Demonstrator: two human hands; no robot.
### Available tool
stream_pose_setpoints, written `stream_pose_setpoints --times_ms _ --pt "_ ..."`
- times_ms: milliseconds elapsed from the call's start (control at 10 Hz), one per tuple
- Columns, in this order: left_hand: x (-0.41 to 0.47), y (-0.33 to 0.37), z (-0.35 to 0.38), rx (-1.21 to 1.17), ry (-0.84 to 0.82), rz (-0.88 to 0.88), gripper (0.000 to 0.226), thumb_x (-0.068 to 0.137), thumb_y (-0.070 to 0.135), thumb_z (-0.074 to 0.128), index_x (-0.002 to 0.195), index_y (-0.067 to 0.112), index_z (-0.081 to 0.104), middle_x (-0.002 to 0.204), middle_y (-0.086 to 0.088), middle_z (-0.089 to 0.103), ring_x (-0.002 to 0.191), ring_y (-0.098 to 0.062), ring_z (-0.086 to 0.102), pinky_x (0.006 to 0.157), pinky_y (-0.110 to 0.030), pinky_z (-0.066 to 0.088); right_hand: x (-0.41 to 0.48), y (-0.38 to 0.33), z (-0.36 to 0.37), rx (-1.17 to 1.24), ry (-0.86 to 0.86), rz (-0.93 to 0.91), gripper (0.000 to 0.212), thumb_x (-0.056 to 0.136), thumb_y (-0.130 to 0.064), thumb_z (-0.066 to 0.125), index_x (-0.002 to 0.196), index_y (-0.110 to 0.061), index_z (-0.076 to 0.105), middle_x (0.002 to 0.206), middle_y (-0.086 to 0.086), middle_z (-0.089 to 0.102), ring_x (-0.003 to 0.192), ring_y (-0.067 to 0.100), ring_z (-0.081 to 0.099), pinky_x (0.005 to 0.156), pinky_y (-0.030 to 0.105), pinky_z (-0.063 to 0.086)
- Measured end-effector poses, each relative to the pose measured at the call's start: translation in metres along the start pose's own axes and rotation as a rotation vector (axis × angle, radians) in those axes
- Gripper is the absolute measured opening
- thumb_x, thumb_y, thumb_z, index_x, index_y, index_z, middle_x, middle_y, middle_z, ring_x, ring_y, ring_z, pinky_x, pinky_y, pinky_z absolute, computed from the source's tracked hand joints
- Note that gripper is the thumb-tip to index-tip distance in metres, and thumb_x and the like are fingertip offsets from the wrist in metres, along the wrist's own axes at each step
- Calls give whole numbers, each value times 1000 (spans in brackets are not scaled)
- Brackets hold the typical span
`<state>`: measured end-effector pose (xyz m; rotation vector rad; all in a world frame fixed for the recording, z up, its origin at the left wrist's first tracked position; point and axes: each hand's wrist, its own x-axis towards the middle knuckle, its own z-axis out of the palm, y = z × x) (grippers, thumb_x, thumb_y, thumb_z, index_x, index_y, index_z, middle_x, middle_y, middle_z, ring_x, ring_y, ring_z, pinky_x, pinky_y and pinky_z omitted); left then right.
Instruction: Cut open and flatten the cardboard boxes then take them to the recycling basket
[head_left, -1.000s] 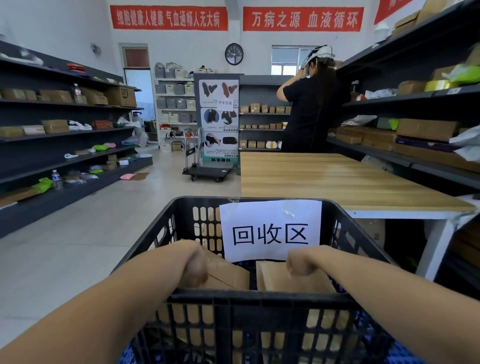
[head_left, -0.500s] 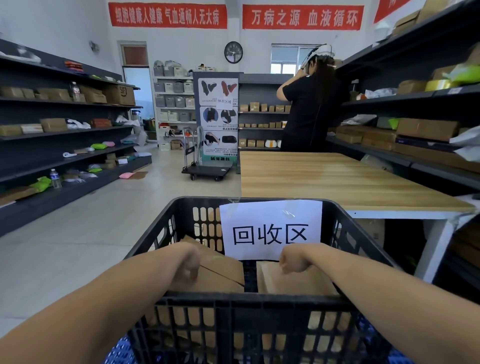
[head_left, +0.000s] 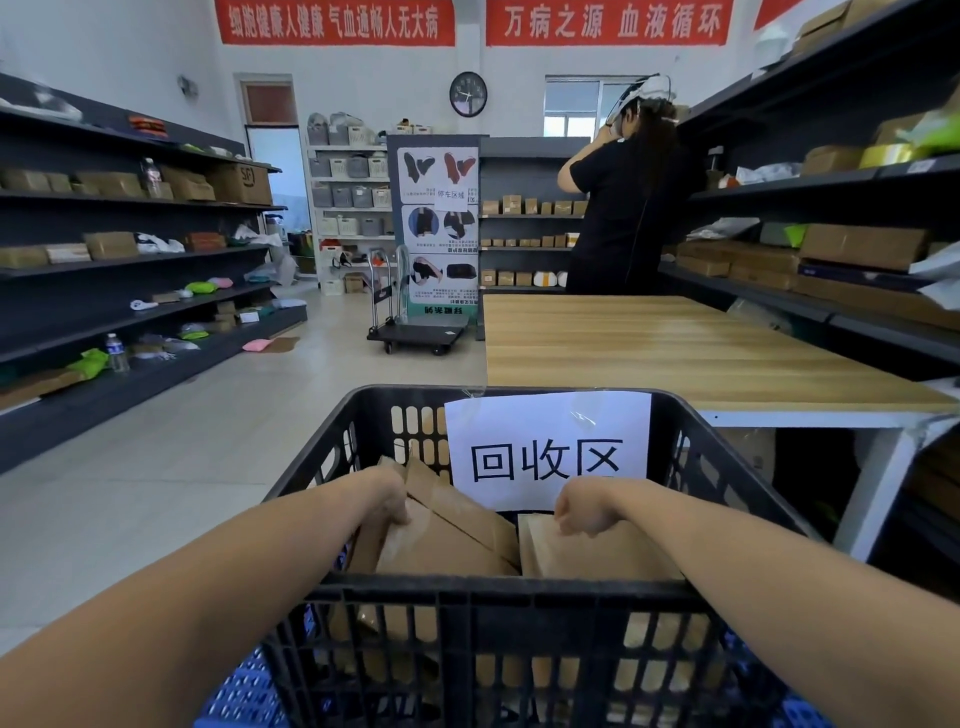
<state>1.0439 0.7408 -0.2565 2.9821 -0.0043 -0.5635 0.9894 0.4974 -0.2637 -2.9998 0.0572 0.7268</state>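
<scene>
Apparently at the last step of the job, a person reaches both forearms over the near rim of a black plastic recycling basket (head_left: 488, 587), where the flattened cardboard boxes (head_left: 447, 540) stand on edge. The left hand (head_left: 387, 501) has its fingers curled round the upper edge of the folded brown stack at the basket's left side, seemingly to steer it down between the walls. The right hand (head_left: 579, 512) is bunched, fingers curled, on the top edge of a separate flat panel (head_left: 587, 551) at the right, though whether it pinches the board or only presses on it cannot be told. The sheets sit upright and side by side, probably so that they fit the crate and leave room for more. The board is matte kraft brown, creased along its folds and stiff enough to stand. The basket is a rigid moulded lattice whose slotted walls show cardboard through them. A white paper sign (head_left: 545, 447) with black characters hangs on the far wall, marking the drop point. Just beyond stands a wood-grain tabletop (head_left: 649, 348), and another person in black (head_left: 623, 208) faces dark shelves (head_left: 831, 187) of parcels
</scene>
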Motion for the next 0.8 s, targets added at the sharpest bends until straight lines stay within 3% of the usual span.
stream_pose_setpoints --times_ms 100,200,400,500,600,700,800 --pt "2 -2 1 -161 -38 -27 41 100 27 50 131 2 46 127 -13 56 121 -29 53 97 -34 46 -1 -2 -1 30 12 -16 40 101 -30 44 132 -6 54 127 9 61 107 24 64 98 39 49" --pt "5 -1 -5 -305 -164 -7 31 100 11 47 127 -5 44 126 -22 56 119 -35 55 98 -44 48 -1 -1 -1 86 32 -32 39 100 -31 46 131 -8 56 125 8 62 105 23 64 96 38 50" --pt "17 -22 -21 -305 -147 -8 40 88 3 62 126 -8 54 133 -24 54 126 -36 51 108 -44 39 -4 2 -6 147 74 -41 36 101 -29 45 121 -5 62 114 8 66 95 19 64 79 29 50" --pt "26 -24 -12 -377 -295 -38 36 96 1 51 130 -9 46 136 -24 50 125 -40 50 104 -50 43 -2 0 -6 151 60 -48 36 101 -30 45 121 -5 62 119 8 65 103 20 66 79 28 51" --pt "20 -16 -1 -179 -326 -53 46 100 13 46 142 -4 35 145 -22 41 129 -37 46 105 -45 43 -2 -1 -5 156 43 -41 36 101 -30 45 124 -5 60 121 8 65 102 19 65 79 28 50" --pt "17 -12 8 -36 -253 -37 48 103 14 41 143 -9 30 148 -27 34 134 -36 42 105 -39 39 0 -1 -4 151 26 -25 37 101 -30 45 126 -6 59 121 9 65 103 20 64 77 28 49" --pt "19 -17 10 -5 -285 14 39 101 14 46 133 -9 45 136 -24 51 113 -31 60 89 -36 54 2 -2 -4 123 58 -31 38 101 -29 45 127 -5 58 124 8 63 108 21 63 89 31 50"
